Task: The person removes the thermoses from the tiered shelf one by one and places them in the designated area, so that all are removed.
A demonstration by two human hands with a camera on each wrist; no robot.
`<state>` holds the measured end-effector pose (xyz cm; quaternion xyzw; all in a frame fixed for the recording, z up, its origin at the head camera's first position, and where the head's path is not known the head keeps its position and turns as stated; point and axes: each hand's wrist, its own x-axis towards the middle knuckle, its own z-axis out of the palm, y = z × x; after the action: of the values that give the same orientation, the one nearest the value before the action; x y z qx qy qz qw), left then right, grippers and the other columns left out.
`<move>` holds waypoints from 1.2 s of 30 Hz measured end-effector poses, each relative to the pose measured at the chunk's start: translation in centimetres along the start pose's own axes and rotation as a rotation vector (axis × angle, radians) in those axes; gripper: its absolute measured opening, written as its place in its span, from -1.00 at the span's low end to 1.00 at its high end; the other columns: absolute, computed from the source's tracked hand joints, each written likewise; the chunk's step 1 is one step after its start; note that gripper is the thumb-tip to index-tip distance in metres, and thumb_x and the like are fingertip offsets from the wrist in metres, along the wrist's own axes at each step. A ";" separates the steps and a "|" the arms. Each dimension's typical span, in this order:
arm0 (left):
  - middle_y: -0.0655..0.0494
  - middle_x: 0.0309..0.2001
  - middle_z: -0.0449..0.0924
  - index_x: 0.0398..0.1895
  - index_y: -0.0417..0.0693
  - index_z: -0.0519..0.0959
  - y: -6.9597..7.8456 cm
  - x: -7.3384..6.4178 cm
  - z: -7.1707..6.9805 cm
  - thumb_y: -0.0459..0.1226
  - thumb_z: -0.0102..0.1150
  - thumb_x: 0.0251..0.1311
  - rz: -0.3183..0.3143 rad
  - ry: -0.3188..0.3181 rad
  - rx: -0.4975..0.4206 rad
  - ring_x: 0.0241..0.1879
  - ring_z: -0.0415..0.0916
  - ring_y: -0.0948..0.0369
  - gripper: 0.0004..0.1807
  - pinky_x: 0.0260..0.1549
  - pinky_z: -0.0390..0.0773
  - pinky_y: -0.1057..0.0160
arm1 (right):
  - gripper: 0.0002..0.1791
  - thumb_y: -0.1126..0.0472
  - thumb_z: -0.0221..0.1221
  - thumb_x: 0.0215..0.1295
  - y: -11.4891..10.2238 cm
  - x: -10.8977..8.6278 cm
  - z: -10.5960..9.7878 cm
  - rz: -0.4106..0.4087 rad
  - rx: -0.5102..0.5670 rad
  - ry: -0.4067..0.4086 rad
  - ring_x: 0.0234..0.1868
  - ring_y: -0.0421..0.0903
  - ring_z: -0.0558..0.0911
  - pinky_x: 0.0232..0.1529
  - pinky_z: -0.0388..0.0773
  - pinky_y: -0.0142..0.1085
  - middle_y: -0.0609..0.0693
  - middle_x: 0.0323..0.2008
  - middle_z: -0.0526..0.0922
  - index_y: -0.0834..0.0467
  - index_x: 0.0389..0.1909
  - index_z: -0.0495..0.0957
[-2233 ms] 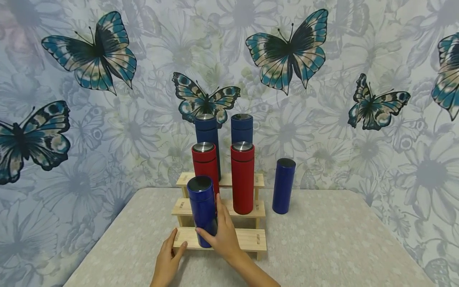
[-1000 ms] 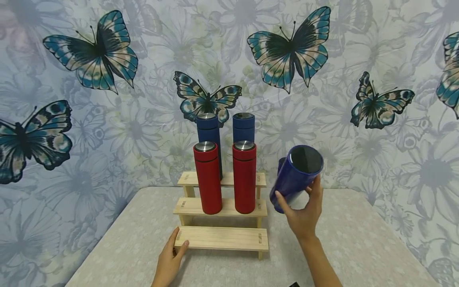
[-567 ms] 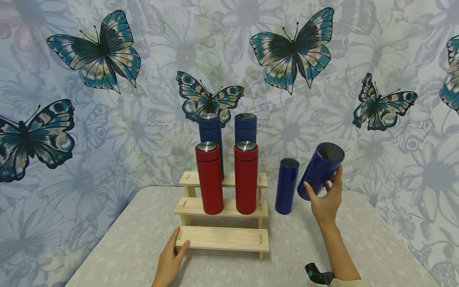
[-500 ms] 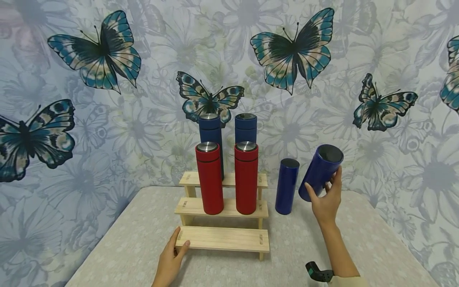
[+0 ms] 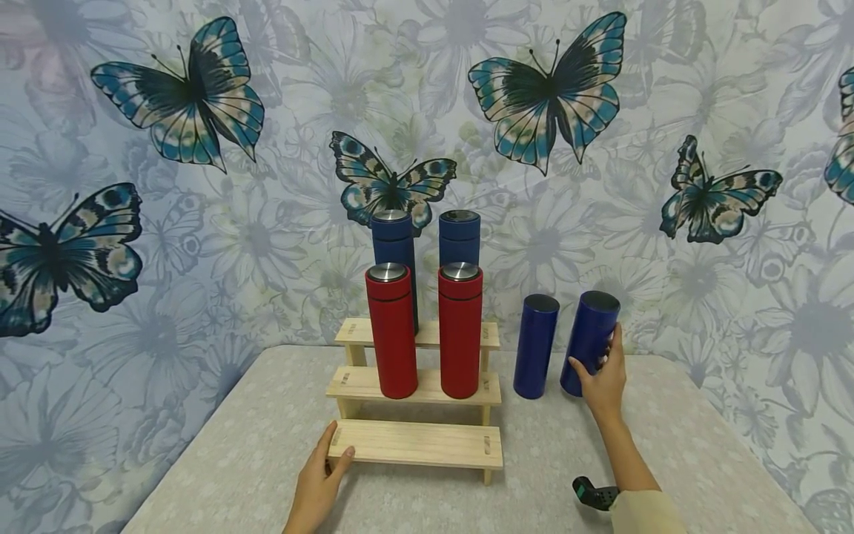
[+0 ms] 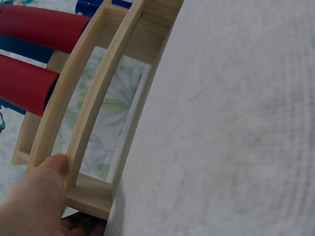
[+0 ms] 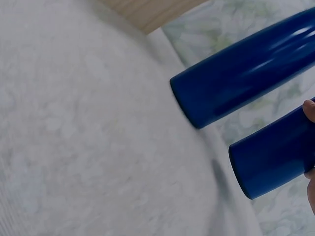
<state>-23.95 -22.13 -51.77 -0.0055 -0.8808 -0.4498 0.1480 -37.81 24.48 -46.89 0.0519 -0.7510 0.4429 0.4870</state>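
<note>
In the head view my right hand [image 5: 606, 387] holds a glossy blue thermos [image 5: 586, 343] with a dark lid, thumb on one side and fingers on the other. It leans slightly, its base close over the table. A matching blue thermos [image 5: 536, 347] stands upright just to its left. In the right wrist view the held thermos [image 7: 273, 155] shows its base and lower side, beside the standing one [image 7: 241, 71]. My left hand [image 5: 313, 478] grips the left end of the bottom step of a three-step wooden stand [image 5: 427, 443]; its thumb lies on the board in the left wrist view.
Two red thermoses [image 5: 394, 341] with steel lids stand on the middle step. Behind them, two dark blue thermoses [image 5: 460, 237] stand on the top step. A pale cloth covers the table [image 5: 534, 475], and butterfly-patterned fabric [image 5: 280, 282] hangs behind.
My right hand carried the blue thermos from the bottom step to the right, past the standing blue one, then lowered it and brought it closer to upright. The left hand stayed on the stand.
</note>
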 end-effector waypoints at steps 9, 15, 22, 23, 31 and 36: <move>-0.48 0.22 0.15 0.40 -0.23 0.00 0.3 -0.1 0.0 0.04 -0.06 0.32 -0.004 -0.003 -0.002 0.05 0.35 -0.30 -0.23 -0.12 0.47 -0.15 | 0.16 0.38 0.43 -0.12 1.9 -1.0 0.3 0.056 0.000 -0.059 -0.05 0.25 0.38 -0.15 0.35 0.12 0.39 0.12 0.30 0.05 0.45 -0.10; -0.46 0.23 0.15 0.41 -0.21 0.01 0.2 -0.1 0.0 0.04 -0.05 0.31 -0.004 0.000 0.001 0.08 0.32 -0.30 -0.23 -0.08 0.44 -0.16 | 0.14 0.37 0.41 -0.09 2.2 -1.0 0.5 0.070 0.006 -0.070 0.01 0.27 0.38 -0.10 0.35 0.18 0.37 0.17 0.27 0.01 0.45 -0.10; -0.46 0.23 0.16 0.40 -0.23 0.01 0.1 0.1 0.0 0.02 -0.05 0.32 0.014 0.001 -0.006 0.07 0.33 -0.29 -0.24 -0.09 0.44 -0.16 | 0.12 0.39 0.40 -0.08 2.3 -1.0 0.7 0.060 0.006 -0.075 0.02 0.27 0.36 -0.09 0.33 0.19 0.40 0.13 0.28 0.05 0.44 -0.10; -0.46 0.23 0.16 0.40 -0.24 0.00 0.1 0.1 0.0 0.01 -0.05 0.32 0.016 0.001 -0.011 0.07 0.33 -0.29 -0.25 -0.09 0.44 -0.16 | 0.13 0.39 0.40 -0.08 2.3 -1.0 0.8 0.056 0.003 -0.076 0.01 0.27 0.36 -0.09 0.32 0.18 0.40 0.12 0.28 0.06 0.45 -0.11; -0.46 0.23 0.15 0.40 -0.25 -0.02 0.1 0.2 0.0 0.00 -0.05 0.33 0.014 -0.005 -0.029 0.09 0.31 -0.29 -0.24 -0.06 0.42 -0.16 | 0.14 0.37 0.40 -0.06 2.1 -1.1 0.8 0.055 -0.022 -0.088 0.00 0.25 0.33 -0.03 0.26 0.16 0.40 0.09 0.26 0.03 0.45 -0.15; -0.45 0.24 0.14 0.40 -0.25 -0.01 -0.1 0.1 0.0 0.01 -0.05 0.32 0.018 -0.002 -0.023 0.09 0.31 -0.29 -0.24 -0.07 0.43 -0.16 | 0.15 0.37 0.39 -0.04 2.2 -1.2 0.8 0.067 -0.035 -0.102 0.05 0.27 0.32 0.00 0.25 0.18 0.40 0.12 0.25 0.03 0.45 -0.17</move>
<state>-24.10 -22.15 -51.80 -0.0156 -0.8755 -0.4587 0.1510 -38.86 24.86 -49.24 0.0408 -0.7837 0.4426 0.4340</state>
